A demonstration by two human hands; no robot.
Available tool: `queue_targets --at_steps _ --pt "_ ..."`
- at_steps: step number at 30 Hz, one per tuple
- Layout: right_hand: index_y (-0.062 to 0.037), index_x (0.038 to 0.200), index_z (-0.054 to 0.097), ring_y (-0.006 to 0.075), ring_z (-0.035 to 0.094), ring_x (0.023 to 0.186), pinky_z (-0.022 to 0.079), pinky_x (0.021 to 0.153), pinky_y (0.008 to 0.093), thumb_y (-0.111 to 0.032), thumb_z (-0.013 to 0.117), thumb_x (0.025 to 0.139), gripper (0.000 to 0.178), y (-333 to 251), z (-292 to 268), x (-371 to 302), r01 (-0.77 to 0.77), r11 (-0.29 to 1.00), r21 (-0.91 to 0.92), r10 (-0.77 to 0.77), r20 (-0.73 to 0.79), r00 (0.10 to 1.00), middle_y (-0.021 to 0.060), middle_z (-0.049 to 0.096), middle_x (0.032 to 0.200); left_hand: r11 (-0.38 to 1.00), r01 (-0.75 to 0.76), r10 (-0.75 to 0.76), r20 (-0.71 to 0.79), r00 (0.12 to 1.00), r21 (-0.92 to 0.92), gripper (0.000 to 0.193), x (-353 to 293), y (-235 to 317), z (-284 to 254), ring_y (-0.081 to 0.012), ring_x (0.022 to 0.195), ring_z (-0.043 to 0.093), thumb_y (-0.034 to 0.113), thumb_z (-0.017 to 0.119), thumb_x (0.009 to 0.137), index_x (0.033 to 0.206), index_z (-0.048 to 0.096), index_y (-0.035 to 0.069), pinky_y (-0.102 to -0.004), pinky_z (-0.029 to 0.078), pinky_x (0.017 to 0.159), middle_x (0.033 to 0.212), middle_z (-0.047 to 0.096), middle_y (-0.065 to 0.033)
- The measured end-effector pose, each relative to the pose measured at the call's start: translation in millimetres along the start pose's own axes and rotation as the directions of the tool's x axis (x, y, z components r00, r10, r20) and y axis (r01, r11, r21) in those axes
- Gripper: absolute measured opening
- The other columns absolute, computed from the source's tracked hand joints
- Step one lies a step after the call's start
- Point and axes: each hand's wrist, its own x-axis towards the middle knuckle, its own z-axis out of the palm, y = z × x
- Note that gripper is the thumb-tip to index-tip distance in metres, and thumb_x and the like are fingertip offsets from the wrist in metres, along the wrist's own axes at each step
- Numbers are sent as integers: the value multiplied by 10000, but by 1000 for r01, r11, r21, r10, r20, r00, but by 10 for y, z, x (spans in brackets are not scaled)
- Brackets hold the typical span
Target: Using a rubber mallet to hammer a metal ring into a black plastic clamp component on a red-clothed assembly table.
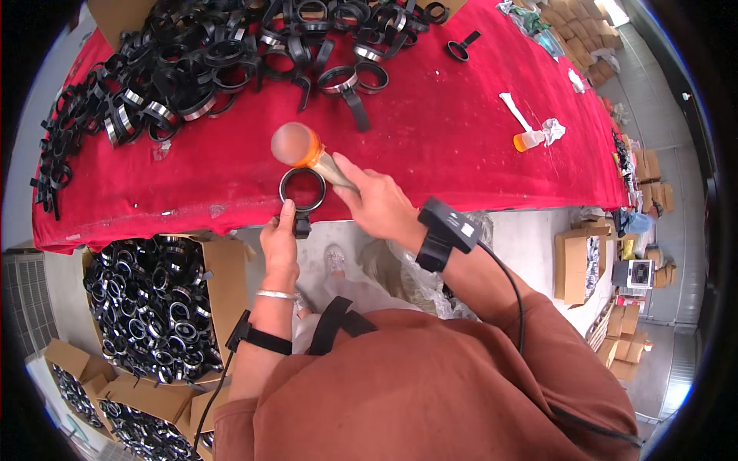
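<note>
My left hand (280,246) grips a black ring (322,192) with a short stem, thumb on its lower rim. The ring is held face up by the near edge of the red-covered table (461,146). My right hand (375,201) is closed around the handle of a mallet (295,144). Its rounded, translucent head with an orange collar is just above and beyond the ring, apart from it as far as I can see. Farther back lies a large heap of similar black rings (227,54) with stems, some with silver bands.
One black ring (458,51) lies alone at the back right. An orange-and-white object (529,140) with crumpled wrapping rests on the cloth at right. Below left stand open cardboard boxes (225,280) full of rings; another carton (570,269) is on the floor at right.
</note>
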Motion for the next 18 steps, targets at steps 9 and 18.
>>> queue_targets --at_steps 9,18 --pt "-86 1366 333 407 577 761 474 693 436 -156 555 864 553 -86 -159 -575 -8 979 202 36 -132 991 231 569 866 999 39 -39 -20 999 -10 458 79 -14 30 -103 686 458 457 639 815 844 595 2 -248 371 651 770 570 -11" --pt "-97 1377 297 427 574 788 466 700 453 -155 547 869 569 -52 -91 -732 -134 985 105 130 51 990 249 564 879 969 -165 128 199 972 182 445 30 -160 -51 -111 755 490 416 545 882 897 612 -23 -262 399 705 835 606 -61"
